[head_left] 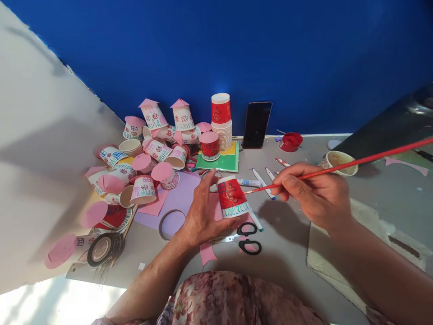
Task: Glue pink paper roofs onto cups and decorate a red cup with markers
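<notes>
My left hand (199,212) grips a red paper cup (232,198) by its ends, thumb at the white lower band and fingers at the top. The cup is upside down, slightly tilted, with a blue window, a gold motif and green strokes along its rim. In my right hand (314,192) is a long red paintbrush (352,160), pinched near its tip. The pale brush tip touches or nearly touches the cup's right side. Below the cup lie black-handled scissors (249,237) and pink paper scraps (207,255). Several markers (259,178) lie behind it.
Decorated paper cups with pink tops (157,149) are heaped at the left. A stack of cups (222,135) stands against the blue wall (216,45). A phone (257,125) leans there. A red tub (291,141) and a used paper cup (338,163) stand at the right.
</notes>
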`<action>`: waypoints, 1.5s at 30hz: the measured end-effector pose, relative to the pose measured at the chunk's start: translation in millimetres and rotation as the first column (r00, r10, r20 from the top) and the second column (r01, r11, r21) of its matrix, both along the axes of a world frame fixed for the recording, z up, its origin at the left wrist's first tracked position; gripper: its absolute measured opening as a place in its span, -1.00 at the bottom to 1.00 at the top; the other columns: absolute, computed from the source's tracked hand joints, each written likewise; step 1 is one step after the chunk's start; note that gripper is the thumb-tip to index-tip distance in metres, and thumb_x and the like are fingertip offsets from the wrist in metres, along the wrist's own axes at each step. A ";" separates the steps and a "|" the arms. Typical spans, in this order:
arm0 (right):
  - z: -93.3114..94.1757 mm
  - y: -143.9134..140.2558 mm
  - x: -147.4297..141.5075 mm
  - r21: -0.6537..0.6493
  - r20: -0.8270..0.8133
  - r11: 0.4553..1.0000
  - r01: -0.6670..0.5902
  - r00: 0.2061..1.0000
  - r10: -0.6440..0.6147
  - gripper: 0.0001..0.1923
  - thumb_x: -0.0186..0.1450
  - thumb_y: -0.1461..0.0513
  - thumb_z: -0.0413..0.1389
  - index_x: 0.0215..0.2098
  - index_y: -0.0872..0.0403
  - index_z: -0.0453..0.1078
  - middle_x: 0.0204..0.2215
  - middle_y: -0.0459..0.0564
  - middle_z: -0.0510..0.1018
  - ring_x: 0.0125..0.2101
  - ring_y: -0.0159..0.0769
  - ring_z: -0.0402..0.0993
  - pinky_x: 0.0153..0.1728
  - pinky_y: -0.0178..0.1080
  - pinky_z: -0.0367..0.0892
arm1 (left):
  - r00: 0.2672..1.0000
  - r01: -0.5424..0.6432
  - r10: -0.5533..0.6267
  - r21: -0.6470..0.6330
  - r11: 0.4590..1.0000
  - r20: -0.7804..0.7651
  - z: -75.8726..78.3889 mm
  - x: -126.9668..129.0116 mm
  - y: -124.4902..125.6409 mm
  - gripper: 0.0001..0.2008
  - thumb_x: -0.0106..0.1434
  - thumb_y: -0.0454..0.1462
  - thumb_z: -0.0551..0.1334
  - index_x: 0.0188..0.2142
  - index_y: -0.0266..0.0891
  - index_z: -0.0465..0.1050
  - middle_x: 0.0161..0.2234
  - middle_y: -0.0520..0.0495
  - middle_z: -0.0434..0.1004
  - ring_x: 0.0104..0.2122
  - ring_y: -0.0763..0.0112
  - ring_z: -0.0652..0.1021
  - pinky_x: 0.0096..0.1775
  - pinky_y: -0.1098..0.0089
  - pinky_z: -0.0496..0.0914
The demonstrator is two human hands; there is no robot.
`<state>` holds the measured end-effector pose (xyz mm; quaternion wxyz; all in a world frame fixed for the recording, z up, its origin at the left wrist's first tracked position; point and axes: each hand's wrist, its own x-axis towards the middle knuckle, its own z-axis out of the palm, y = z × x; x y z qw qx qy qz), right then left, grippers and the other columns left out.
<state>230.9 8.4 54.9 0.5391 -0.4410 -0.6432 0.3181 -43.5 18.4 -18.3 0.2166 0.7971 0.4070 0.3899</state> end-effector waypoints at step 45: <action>2.4 -3.8 6.5 0.072 -0.026 0.994 -0.082 0.996 0.084 -0.80 0.52 0.15 0.18 -0.26 0.00 0.57 -0.48 -0.09 0.65 -0.56 -0.40 0.51 -0.55 -0.32 0.42 | 0.994 0.101 -0.101 -0.002 0.995 0.032 12.1 7.4 0.7 0.00 0.13 -0.16 0.55 0.44 0.00 0.08 0.28 -0.25 0.32 0.27 -0.08 0.43 0.26 -0.11 0.43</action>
